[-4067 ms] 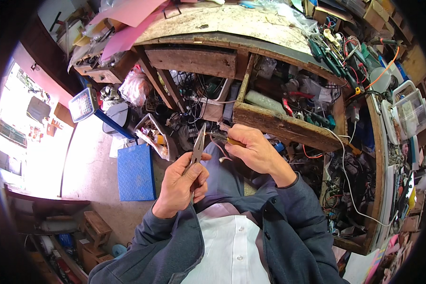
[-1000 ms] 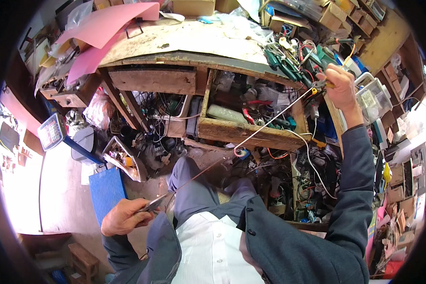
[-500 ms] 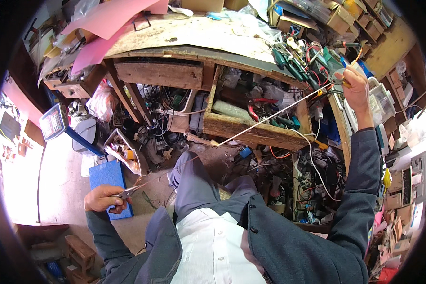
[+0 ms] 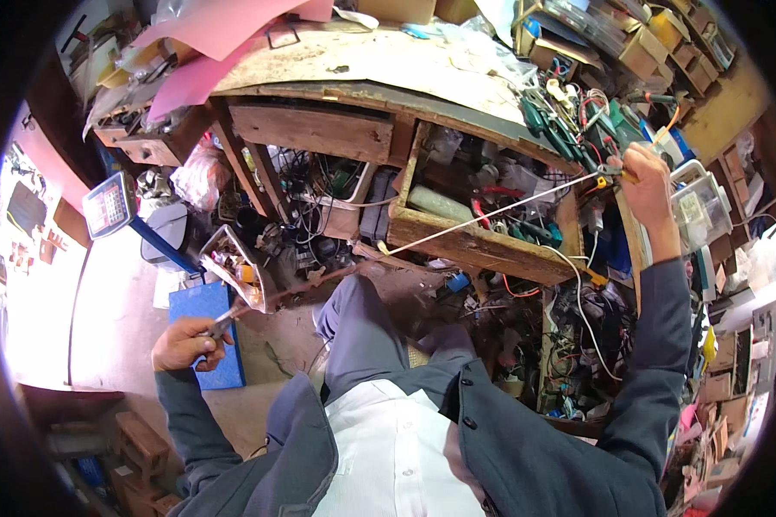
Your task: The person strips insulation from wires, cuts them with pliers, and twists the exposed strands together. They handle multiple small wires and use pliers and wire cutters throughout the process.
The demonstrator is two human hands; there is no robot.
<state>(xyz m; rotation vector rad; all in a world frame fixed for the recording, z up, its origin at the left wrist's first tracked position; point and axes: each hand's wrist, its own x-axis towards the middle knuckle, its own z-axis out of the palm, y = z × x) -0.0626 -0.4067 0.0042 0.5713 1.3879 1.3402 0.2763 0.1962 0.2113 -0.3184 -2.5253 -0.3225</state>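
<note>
My left hand point(image 4: 190, 345), low on the left, is closed round a pair of pliers point(image 4: 222, 326). Thin copper strands point(image 4: 319, 283) run from the jaws toward the right and look slack and blurred. They appear to lead to the yellowish end of a white cable point(image 4: 491, 215), which stretches straight across the open drawer. At its other end, the cable meets the jaws of a second pair of pliers point(image 4: 610, 171). My right hand point(image 4: 649, 185), raised at the upper right, grips these pliers by their handles.
A worn wooden workbench point(image 4: 388, 65) spans the far side. Its open drawer point(image 4: 474, 248) holds red-handled pliers and loose parts. More tools point(image 4: 560, 129) crowd the bench's right end. A blue platform scale point(image 4: 200, 310) and a scrap box point(image 4: 248, 276) stand left; tangled wires fill the lower right.
The view has shifted slightly. My left hand has risen a little and its pliers tilt more steeply upward. The copper strands hang higher, and the cable's near end has moved up and left.
</note>
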